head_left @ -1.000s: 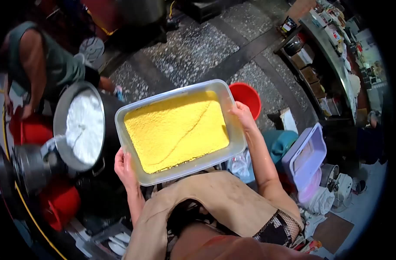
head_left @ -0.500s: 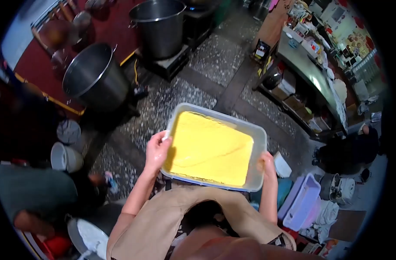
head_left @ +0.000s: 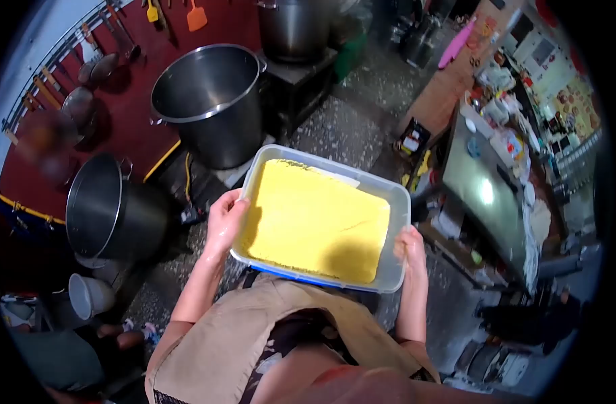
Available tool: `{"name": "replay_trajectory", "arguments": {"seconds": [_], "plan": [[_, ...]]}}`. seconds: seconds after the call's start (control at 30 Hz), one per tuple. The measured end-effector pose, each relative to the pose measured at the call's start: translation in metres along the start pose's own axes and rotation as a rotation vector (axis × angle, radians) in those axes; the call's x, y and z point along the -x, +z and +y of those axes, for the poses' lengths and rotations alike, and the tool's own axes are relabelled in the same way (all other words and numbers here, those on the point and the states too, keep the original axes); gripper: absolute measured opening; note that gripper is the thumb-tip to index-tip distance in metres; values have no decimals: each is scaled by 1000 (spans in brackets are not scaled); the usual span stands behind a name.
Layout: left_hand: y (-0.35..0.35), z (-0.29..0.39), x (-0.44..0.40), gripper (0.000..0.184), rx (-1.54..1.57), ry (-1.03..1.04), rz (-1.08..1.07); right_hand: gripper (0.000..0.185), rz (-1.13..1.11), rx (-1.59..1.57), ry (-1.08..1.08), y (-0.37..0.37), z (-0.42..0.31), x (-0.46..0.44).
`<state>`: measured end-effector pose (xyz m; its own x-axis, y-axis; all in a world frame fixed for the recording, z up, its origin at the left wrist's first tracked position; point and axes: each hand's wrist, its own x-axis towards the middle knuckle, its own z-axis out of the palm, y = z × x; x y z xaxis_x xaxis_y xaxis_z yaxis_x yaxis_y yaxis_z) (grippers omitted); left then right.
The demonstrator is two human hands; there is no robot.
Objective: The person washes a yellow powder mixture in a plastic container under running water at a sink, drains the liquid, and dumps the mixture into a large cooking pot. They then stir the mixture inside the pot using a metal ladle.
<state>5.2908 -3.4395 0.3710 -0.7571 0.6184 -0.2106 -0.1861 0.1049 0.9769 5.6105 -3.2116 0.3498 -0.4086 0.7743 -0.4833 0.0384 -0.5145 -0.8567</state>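
Observation:
A translucent plastic tub is held up in front of my body, above the apron. Inside it lies a flat, smooth yellow mass with a thin crease on its right side; what it is made of I cannot tell. At the tub's left rim, my left hand is closed with the thumb over the edge. My right hand grips the opposite short side, fingers curled over the rim. Something blue shows along the tub's near lower edge.
Large metal pots stand ahead, one in the middle and another at left. A white bucket and a person's dark sleeve or clothing are at lower left. To the right is a metal-topped table with things piled along it.
My view has swung and moved forward, so the pots appear nearer and the table larger. The tub stays in both hands. The purple bins at right have left the view.

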Motion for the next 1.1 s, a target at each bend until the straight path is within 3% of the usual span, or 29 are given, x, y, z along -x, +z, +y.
{"name": "replay_trajectory", "arguments": {"seconds": [0.17,0.37,0.57,0.63,0.73,0.83,0.9,1.0,1.1], "plan": [[59,31,-168,29,3,47,-18,17,22,169,-133,28,-88,-155],[178,89,-355,29,136,102,-169,22,154,-51,-140,25,-206,-292],[276,156,-499,30,204,201,-163,17,-50,-159,-317,16,-352,-453],[295,171,-550,30,191,307,-34,16,-86,-66,-483,33,-411,-512],[307,224,-610,31,310,280,16,7,-192,76,-588,89,-522,-564],[303,278,-677,32,275,406,52,5,-323,243,-697,146,-626,-625],[288,304,-741,31,292,478,18,7,-214,223,-801,202,-670,-648],[268,346,-821,29,286,441,-34,8,-292,240,-741,277,-704,-680],[235,363,-860,34,-409,619,149,23,-386,323,-651,358,-733,-701]]}}
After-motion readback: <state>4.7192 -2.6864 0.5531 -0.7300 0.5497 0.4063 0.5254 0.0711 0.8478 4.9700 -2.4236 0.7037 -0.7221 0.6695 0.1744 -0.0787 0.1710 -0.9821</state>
